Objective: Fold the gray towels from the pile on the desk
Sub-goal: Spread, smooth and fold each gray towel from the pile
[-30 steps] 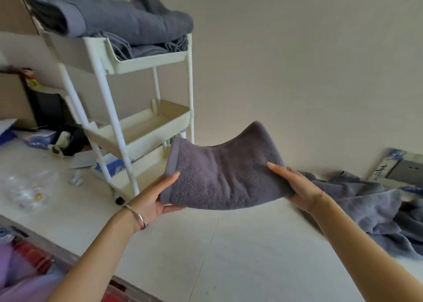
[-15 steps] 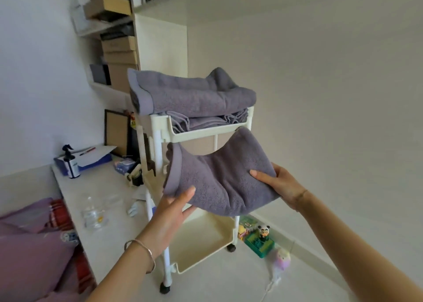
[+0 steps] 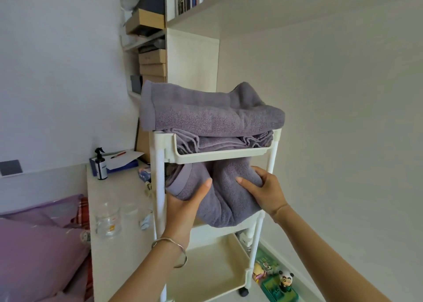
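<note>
Folded gray towel [image 3: 226, 198] bunched between both hands; purple-tinged terry.

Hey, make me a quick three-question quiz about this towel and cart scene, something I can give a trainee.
1. True or false: the folded gray towel gripped by the left hand and the right hand is below the cart's top tray.
2. What fills the top tray? A) shoes B) gray towels C) plates
3. Fill in: the silver bangle sits on the ___ wrist.
Key: 1 true; 2 B; 3 left.
</note>
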Tool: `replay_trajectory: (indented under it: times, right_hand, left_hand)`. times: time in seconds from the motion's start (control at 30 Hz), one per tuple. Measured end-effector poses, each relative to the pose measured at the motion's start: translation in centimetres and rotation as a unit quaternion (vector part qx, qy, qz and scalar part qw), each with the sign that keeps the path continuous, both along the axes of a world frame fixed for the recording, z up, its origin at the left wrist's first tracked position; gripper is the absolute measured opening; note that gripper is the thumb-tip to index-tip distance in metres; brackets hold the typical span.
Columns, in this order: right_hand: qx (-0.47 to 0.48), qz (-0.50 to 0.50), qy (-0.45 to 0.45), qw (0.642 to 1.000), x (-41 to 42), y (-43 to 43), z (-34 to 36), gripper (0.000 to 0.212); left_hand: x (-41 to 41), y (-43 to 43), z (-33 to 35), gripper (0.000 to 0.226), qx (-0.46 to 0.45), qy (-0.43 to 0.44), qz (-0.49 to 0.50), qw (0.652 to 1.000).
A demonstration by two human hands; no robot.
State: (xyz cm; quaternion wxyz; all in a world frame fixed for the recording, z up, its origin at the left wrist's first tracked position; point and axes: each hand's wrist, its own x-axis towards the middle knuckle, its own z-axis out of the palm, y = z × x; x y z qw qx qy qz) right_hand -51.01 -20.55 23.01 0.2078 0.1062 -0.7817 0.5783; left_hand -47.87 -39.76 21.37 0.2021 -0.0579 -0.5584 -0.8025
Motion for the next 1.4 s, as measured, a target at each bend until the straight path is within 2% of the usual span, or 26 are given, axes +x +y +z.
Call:
replay_trajectory:
  times: [0.17, 0.33, 0.47, 0.57, 0.67, 0.73, 0.83, 0.9, 1.0, 1.1, 1.13, 1.27, 1.4]
  right_hand:
    - [0.088, -0.045, 0.026, 0.995, -3.8, -0.6, -0.5, 0.023]
    - [0.183, -0.074, 0.018, 0.98, -5.7, -1.6, -1.0, 0.028]
    - [0.282, -0.073, -0.031, 0.956, -6.3, -1.3, -1.0, 0.036]
    - [0.283, -0.064, -0.053, 0.956, -6.3, -1.1, -1.3, 0.039]
    - [0.272, -0.052, -0.084, 0.957, -6.1, -1.0, -2.0, 0.04]
    - [0.275, -0.069, -0.074, 0.956, -6.0, -1.1, -2.6, 0.046]
    - [0.278, -0.101, 0.026, 0.955, -5.7, -1.4, -3.0, 0.042]
    - [0.261, -0.071, 0.063, 0.961, -5.5, -1.6, -3.0, 0.034]
    - [0.295, 0.006, 0.018, 0.955, -4.9, -1.8, -3.5, 0.032]
    - [0.442, 0.02, -0.069, 0.894, -4.2, -1.6, -4.3, 0.043]
    - [0.47, 0.013, -0.093, 0.878, -4.0, -1.4, -4.4, 0.046]
    - [0.503, -0.009, -0.15, 0.851, -3.8, -1.6, -4.4, 0.055]
    - [0.509, -0.019, -0.169, 0.844, -3.7, -1.6, -4.7, 0.056]
  left_hand:
    - [-2.3, -0.1, -0.3, 0.1, -0.036, -0.007, 0.059, 0.998]
    - [-3.9, -0.2, -1.5, 0.104, -0.068, -0.039, 0.092, 0.993]
    - [-4.3, -0.2, -2.5, 0.105, -0.067, -0.062, 0.114, 0.989]
    - [-3.9, 0.1, -2.4, 0.109, -0.084, -0.061, 0.157, 0.982]
    - [-3.0, 0.6, -2.1, 0.106, -0.165, -0.014, 0.204, 0.965]
    - [-2.3, 0.9, -1.6, 0.092, -0.263, 0.045, 0.256, 0.929]
    - [-2.3, 1.1, -1.5, 0.064, -0.449, 0.108, 0.297, 0.836]
    - [-3.2, 1.1, -1.8, 0.058, -0.561, 0.061, 0.242, 0.789]
    - [-4.3, 0.7, -2.6, 0.05, -0.714, -0.072, 0.164, 0.677]
    - [-4.6, 0.3, -3.0, 0.05, -0.775, -0.151, 0.113, 0.603]
    - [-4.7, 0.5, -3.1, 0.051, -0.782, -0.168, 0.104, 0.591]
    - [-5.4, 1.1, -3.3, 0.06, -0.782, -0.25, 0.081, 0.565]
    - [-6.4, 1.3, -3.9, 0.066, -0.753, -0.283, 0.06, 0.591]
